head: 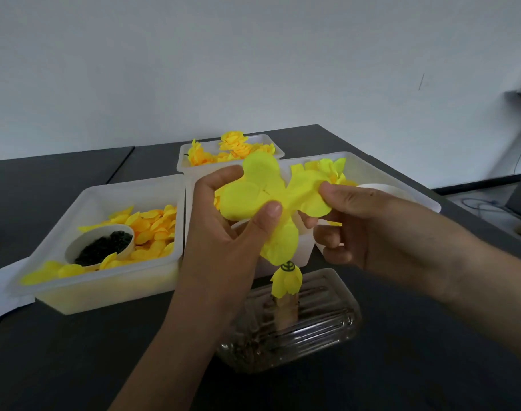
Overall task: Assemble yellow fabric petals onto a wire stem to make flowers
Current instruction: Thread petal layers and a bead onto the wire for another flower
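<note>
- Head cam looks down at both hands working over a dark table [401, 366], so everything is right in the person's lap zone, pretty much
- left hand [223, 232] has its thumb pressed onto the middle of a bright yellow petal layer [253, 194], with fingers curled up behind it; looks like that's the anchor, keeping the fabric from spinning
- right hand [357, 221] pinches the lobe on the right side of that same petal layer between thumb and forefinger, other fingers curled loose underneath; probably spreading or tugging the lobe flat so the centre hole lines up
- one lobe hangs straight down toward a small closed bud [286, 281] with a green cap, which sits just below the hands; the wire stem itself can't be made out, too hidden by fabric and fingers
- bud stands on what seems to be a wooden post in a clear ribbed dish [312, 336], handy as a holder so both hands stay free
- supplies are parked within reach: left tray [105, 292] with loose orange-yellow petals plus a cup of dark bits [105, 246], back tray [194, 164] with finished-looking flowers, right tray [387, 173] partly behind the hands
- guess is it's mid-assembly, petal layer not seated yet
</note>
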